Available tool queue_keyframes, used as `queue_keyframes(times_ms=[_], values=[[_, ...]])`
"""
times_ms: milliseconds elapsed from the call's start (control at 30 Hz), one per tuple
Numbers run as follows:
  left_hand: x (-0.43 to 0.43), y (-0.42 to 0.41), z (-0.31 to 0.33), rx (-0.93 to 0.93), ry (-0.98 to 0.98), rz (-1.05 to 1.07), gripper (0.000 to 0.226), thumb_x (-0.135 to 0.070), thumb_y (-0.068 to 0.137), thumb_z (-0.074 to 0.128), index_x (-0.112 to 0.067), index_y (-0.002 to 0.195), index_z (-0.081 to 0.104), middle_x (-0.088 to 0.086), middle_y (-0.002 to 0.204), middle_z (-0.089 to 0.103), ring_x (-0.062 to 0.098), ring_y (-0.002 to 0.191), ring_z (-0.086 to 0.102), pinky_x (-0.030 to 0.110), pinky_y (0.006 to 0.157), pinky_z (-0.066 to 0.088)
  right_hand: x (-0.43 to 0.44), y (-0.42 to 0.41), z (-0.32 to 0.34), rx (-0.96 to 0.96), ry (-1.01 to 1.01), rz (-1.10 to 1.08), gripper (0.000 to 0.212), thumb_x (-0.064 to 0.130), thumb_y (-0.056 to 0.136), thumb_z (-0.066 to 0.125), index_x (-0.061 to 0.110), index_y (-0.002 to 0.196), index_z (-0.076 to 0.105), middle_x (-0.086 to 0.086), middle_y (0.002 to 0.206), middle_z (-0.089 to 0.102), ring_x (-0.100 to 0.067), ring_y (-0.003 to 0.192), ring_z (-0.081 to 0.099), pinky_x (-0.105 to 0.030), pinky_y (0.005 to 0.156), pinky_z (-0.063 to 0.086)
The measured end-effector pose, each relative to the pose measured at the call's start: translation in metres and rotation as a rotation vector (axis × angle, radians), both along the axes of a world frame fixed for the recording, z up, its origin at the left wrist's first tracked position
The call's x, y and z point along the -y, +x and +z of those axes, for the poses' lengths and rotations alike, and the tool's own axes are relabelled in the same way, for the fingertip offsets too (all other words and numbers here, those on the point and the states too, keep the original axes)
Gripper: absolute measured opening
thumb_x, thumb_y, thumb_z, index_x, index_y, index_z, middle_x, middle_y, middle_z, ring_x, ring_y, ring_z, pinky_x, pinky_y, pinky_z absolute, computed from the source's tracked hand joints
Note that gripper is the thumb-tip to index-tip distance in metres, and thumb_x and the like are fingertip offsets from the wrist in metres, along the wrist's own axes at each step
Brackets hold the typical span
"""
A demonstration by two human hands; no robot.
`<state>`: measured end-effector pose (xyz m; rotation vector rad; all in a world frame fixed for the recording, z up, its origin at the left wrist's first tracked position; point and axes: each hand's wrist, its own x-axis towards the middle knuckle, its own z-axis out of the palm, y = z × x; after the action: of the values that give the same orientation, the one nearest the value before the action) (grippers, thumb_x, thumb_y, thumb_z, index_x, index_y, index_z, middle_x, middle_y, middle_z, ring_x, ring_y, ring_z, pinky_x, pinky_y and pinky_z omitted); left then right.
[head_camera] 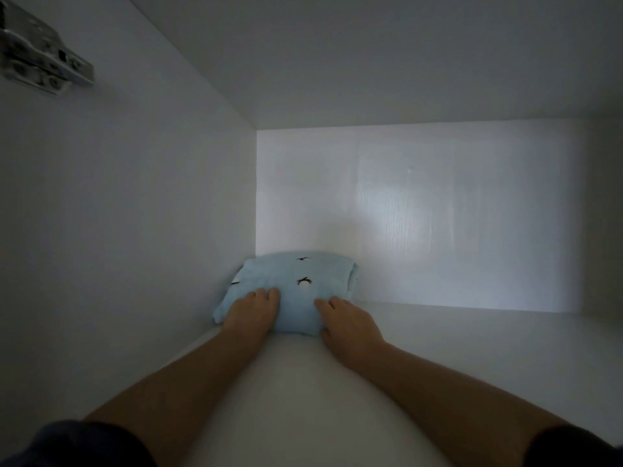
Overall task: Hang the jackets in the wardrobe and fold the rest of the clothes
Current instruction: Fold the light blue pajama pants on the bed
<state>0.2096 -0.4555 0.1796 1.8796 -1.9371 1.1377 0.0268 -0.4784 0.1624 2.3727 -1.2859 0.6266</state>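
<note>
Folded blue garment point(296, 284) — shelf point(472, 332), back-left corner | left hand point(251, 310), right hand point(347, 326): fingers flat, pressing its near edge | risk — folds likely slip or bunch against side wall point(135, 214) if pushed unevenly

A metal hinge point(40, 52) sits at 10 o'clock, screwed to the white left side panel point(135, 214) near the view's edge; it is blurred, so its screws are hard to make out. The side panel fills 9 o'clock and meets the pale back panel point(438, 214) in a vertical corner just left of centre. The back panel, from centre towards 3 o'clock, shows a brighter patch with what may be faint vertical grain. A grey top panel point(371, 55) spans 12 o'clock. The white shelf board point(472, 348) lies at 5 o'clock.
</note>
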Motion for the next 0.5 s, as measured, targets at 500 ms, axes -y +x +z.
queue_keyframes(times_ms=[500], values=[[-0.002, -0.002, -0.001, -0.062, 0.134, 0.007, 0.040, -0.018, 0.096, 0.044, -0.015, 0.135, 0.036, 0.005, 0.126, 0.052, 0.022, 0.112, 0.056, 0.033, 0.083, 0.045, -0.025, -0.013, 0.004, -0.131, -0.036, -0.017, 0.042, 0.022, 0.089, 0.045, 0.018, 0.131, 0.042, -0.008, 0.126, 0.045, -0.028, 0.115, 0.045, -0.036, 0.088, 0.037]])
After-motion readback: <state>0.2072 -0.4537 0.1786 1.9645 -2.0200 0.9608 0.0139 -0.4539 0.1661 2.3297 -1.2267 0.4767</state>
